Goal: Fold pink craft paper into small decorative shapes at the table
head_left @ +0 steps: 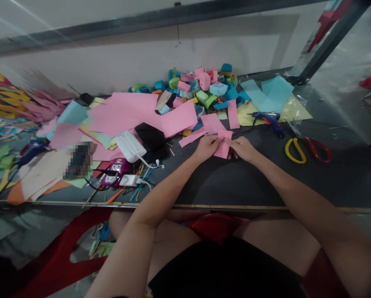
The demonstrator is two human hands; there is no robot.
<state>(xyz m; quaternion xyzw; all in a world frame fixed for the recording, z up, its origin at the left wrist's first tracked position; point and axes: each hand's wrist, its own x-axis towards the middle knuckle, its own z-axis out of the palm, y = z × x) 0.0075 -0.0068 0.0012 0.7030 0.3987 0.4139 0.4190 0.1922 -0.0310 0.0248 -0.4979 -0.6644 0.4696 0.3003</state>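
A small pink paper strip is pinched between my two hands just above the dark tabletop. My left hand grips its left side, thumb on top. From the right, my right hand holds the same strip, with some fingers hidden beneath it. Just beyond my hands lie another pink paper piece and a narrow pink strip. A blue glue gun rests to the right, and scissors with one yellow and one red handle lie past my right hand.
Folded colored paper pieces are heaped against the wall. Large pink sheets spread to the left, near a white power bank, a black pouch-like item and a purple power strip. The table's front edge runs below my forearms.
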